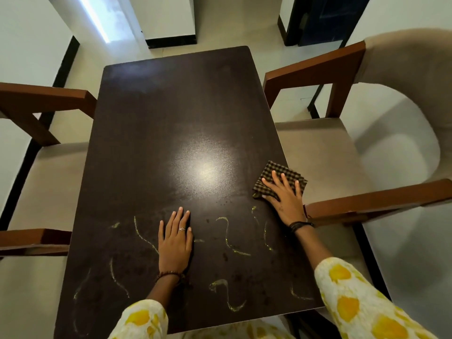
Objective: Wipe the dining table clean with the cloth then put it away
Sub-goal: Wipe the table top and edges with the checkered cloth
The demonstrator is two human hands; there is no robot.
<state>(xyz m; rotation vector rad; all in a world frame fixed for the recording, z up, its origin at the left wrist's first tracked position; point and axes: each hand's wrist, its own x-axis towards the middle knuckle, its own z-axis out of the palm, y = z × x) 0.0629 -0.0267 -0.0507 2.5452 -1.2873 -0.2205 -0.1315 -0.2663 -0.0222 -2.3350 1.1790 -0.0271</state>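
A dark brown dining table (176, 113) fills the middle of the view. Yellowish squiggly smears (228, 237) cross its near half. A folded dark checked cloth (277, 173) lies at the table's right edge. My right hand (285, 198) presses flat on the cloth with its fingers spread and straight. My left hand (175, 241) rests flat on the tabletop among the smears, fingers straight, holding nothing.
A wooden armchair with a beige seat (342, 148) stands close against the table's right side, its near armrest (374, 201) just beside my right wrist. Another armchair (46, 172) stands on the left. Tiled floor and white walls lie beyond the far end.
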